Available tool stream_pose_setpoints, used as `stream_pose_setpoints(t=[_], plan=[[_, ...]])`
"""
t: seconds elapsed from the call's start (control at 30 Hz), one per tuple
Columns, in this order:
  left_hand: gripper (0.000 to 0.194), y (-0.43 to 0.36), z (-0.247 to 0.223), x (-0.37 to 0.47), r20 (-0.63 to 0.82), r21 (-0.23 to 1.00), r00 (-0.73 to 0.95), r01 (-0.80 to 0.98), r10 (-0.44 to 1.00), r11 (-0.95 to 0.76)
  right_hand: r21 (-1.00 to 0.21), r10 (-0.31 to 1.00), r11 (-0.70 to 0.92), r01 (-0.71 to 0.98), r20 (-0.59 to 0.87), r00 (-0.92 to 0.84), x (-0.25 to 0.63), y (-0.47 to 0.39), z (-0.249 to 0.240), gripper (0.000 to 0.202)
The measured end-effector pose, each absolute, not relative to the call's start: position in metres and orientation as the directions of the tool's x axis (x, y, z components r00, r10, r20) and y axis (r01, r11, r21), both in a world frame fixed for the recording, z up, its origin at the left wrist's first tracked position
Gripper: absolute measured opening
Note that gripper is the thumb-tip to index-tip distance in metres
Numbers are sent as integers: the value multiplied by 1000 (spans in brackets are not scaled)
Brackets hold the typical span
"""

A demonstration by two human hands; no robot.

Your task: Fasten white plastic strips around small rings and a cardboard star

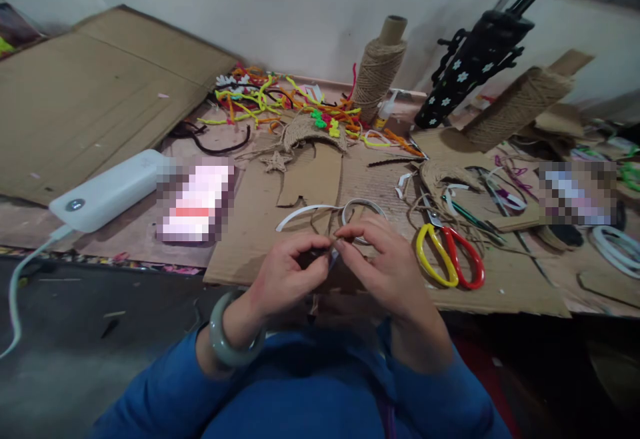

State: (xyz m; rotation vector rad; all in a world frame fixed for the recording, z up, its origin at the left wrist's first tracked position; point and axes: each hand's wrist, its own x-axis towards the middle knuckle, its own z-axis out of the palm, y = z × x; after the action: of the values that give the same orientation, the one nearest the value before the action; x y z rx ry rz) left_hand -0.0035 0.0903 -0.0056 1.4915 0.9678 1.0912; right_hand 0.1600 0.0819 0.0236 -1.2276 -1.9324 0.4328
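Observation:
My left hand point(293, 267) and my right hand point(387, 262) meet fingertip to fingertip over the front edge of the cardboard sheet point(250, 226). Both are closed in a pinch on a thin strand of jute twine point(327, 220), largely hidden by my fingers. A small whitish bit shows between the thumbs, too small to name. Just beyond my fingers lies a roll of white tape point(367, 200) with its loose strip running left. Scissors point(450, 252) with yellow and red handles rest beside my right hand. A twine-wrapped crescent point(313, 131) and a twine star point(275, 161) lie farther back.
Two twine spools point(380, 66) point(520, 109) and a black flowered holder point(455, 69) stand at the back. Coloured pipe cleaners point(270, 99) are heaped behind. A lit phone point(197, 202), a white power bank point(113, 189) and a large cardboard panel point(100, 92) occupy the left.

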Motion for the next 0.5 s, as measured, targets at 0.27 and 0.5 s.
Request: stream_pose_setpoints(t=[0.27,0.5], plan=[[22,90,-6,-2,30,995,211,-102,977,-8,-967,963,179,182,210,169,160,88,-1,11],[8,92,-3,-2,30,998,313,44,949,-46,-978,934,206,39,208,289,161,95,-9,13]])
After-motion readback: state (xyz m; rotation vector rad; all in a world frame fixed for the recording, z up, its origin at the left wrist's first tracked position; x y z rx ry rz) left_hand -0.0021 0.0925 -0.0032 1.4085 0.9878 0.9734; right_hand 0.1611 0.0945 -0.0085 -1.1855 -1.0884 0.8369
